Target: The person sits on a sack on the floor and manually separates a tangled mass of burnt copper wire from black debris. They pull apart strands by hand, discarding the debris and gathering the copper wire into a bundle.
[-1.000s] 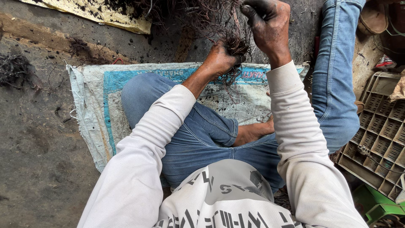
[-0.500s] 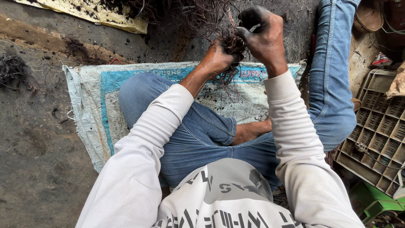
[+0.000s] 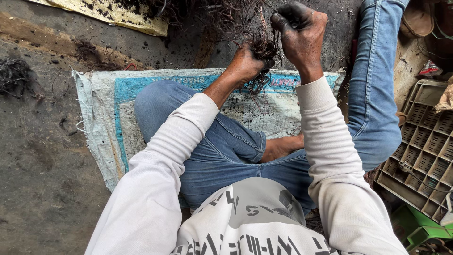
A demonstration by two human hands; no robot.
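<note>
My left hand (image 3: 245, 61) is closed around a tangled bundle of thin dark wires (image 3: 264, 47), which trails down toward the sack below. Just to its right and slightly higher, my right hand (image 3: 299, 35) is a soot-blackened fist gripping strands of the same bundle. More of the wire mass (image 3: 222, 14) spreads over the ground beyond both hands. I sit cross-legged in blue jeans and a white long-sleeved top on a woven white and blue sack (image 3: 122, 108).
A grey plastic grid tray (image 3: 424, 151) lies at the right, with a green plastic piece (image 3: 420, 226) below it. A yellowish dirty sheet (image 3: 113, 14) is at the top left. A small dark wire clump (image 3: 14, 75) sits on the dirty concrete at far left.
My right hand dropped toward the bundle half a second ago and has now pulled up and to the right again, drawing strands. My left hand keeps its grip in place.
</note>
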